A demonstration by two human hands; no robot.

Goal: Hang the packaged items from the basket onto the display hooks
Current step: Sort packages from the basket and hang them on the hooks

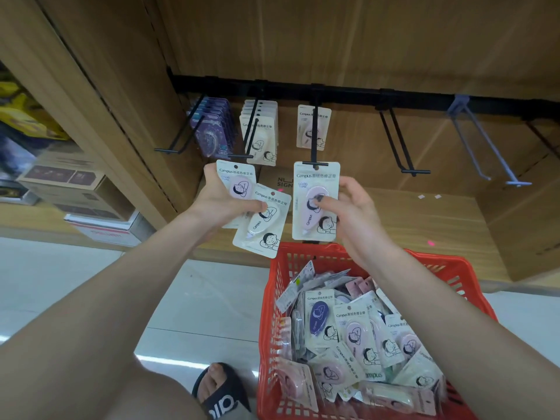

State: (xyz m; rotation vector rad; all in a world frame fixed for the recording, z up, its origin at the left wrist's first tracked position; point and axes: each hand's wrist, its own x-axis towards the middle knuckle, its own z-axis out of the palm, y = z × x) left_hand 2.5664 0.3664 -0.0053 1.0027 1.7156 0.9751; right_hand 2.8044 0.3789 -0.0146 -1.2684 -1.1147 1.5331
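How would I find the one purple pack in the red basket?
Start at the red basket on the floor, under the right hand. Look at the heap of packs inside, near the middle of its left half. The purple pack lies face up there; its tape case is dark purple, while the packs around it hold pale pink or cream ones.
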